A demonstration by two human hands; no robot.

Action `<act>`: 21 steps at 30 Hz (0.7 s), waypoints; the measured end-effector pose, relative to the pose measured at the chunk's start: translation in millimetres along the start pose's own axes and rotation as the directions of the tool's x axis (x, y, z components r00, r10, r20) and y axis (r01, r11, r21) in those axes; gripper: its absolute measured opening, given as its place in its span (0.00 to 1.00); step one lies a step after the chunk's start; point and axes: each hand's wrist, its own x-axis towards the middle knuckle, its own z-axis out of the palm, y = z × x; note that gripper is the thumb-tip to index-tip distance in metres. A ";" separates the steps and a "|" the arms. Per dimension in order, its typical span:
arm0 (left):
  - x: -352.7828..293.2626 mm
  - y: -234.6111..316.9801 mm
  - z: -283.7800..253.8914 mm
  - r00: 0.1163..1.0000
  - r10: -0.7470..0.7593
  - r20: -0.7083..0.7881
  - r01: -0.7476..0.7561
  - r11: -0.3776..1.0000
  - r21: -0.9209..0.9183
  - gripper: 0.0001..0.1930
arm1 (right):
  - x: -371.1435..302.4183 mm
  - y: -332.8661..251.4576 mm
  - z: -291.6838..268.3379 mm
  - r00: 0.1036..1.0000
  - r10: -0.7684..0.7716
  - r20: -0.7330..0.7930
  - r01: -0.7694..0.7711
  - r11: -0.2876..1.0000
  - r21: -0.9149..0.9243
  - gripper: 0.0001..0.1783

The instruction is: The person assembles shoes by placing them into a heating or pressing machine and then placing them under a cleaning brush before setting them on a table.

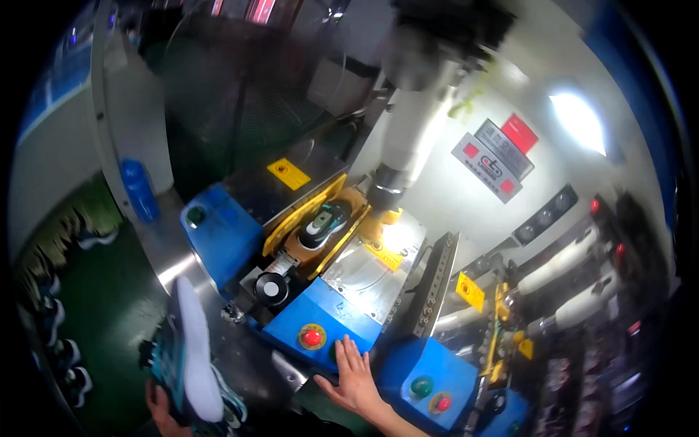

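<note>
My left hand [162, 409], at the lower left, is closed round a teal and black sneaker [196, 349] whose white sole faces right. Part of another shoe [231, 400] shows just behind it; whether the same hand holds that one too, I cannot tell. My right hand [354, 384] lies with outstretched fingers on the blue control box [295, 320], to the right of a red button [312, 337]. A dark round button is partly hidden under its fingers. Beyond the box, a black and white shoe [322, 224] sits in the press between yellow side pads [300, 227].
A blue box with a green button [196, 215] stands left of the press. Another blue box [429, 382] with green and red buttons is on the right. Above the shoe hangs a white press cylinder [411, 138]. Several shoes [76, 382] line a rack at far left.
</note>
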 end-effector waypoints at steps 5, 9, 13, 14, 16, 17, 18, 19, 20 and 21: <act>-85.6 26.6 20.1 0.994 -0.106 0.026 0.092 0.943 0.319 0.27 | -46.4 -56.8 -9.0 0.993 0.119 0.019 -0.042 0.192 0.980 0.48; -217.6 50.8 82.2 0.993 0.040 0.114 -0.099 0.803 0.588 0.18 | -89.0 -87.4 20.7 0.905 -0.292 0.308 -0.389 -0.282 0.877 0.36; -192.8 58.9 64.2 0.763 -0.070 0.643 -0.158 0.944 0.291 0.46 | -134.1 -76.8 -12.9 0.729 -0.387 0.565 -0.682 -0.482 0.550 0.39; -167.8 78.3 61.9 0.598 -0.121 0.792 -0.405 0.807 0.429 0.41 | -143.9 -91.0 -8.4 0.734 -0.384 0.559 -0.679 -0.414 0.607 0.42; -157.2 92.2 37.9 0.541 0.201 0.817 -0.553 0.816 0.165 0.27 | -153.9 -149.9 -23.9 0.680 -0.424 0.598 -0.732 -0.429 0.529 0.43; -151.8 95.4 28.9 0.581 0.171 0.796 -0.500 0.846 0.184 0.27 | -154.0 -165.3 -25.8 0.645 -0.364 0.672 -0.752 -0.462 0.471 0.42; -147.9 97.6 19.5 0.614 0.134 0.778 -0.444 0.873 0.200 0.26 | -150.3 -167.9 -12.8 0.707 -0.447 0.549 -0.707 -0.424 0.566 0.37; -146.8 91.0 1.0 0.739 0.123 0.662 -0.373 0.894 0.249 0.27 | -148.1 -178.1 4.1 0.675 -0.396 0.623 -0.737 -0.309 0.601 0.35; -144.0 92.5 -15.3 0.831 0.102 0.546 -0.238 0.954 0.183 0.22 | -144.5 -196.8 21.4 0.719 -0.288 0.632 -0.693 -0.235 0.681 0.32; -147.0 90.1 -37.3 0.920 0.109 0.376 -0.143 0.988 0.063 0.22 | -143.5 -211.9 36.8 0.743 -0.188 0.642 -0.666 -0.119 0.736 0.30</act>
